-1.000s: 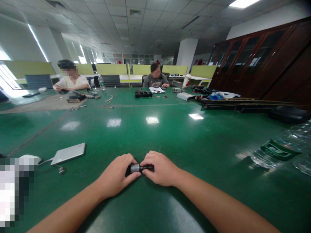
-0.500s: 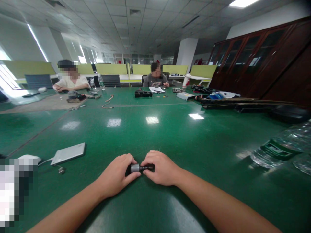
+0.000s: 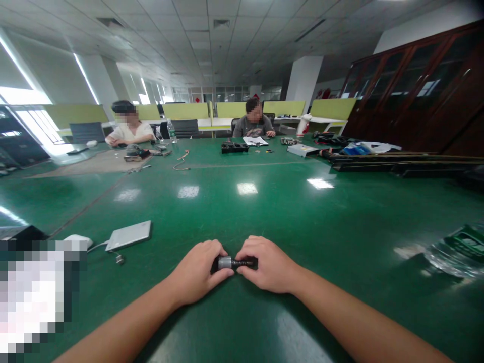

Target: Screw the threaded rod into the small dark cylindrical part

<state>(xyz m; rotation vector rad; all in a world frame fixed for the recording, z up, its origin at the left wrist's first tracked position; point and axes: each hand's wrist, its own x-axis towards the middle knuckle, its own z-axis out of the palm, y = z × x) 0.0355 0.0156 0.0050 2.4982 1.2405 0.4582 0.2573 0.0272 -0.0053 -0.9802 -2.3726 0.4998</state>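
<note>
View further left: ridged dark shaft (image 3: 242, 263)

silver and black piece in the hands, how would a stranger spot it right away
On the big green table, look low in the middle. Gripped between the left hand and right hand is a short silver and black piece. Its silver barrel and dark ridged shaft set it apart from the flat, pale slab lying to the left.
</note>
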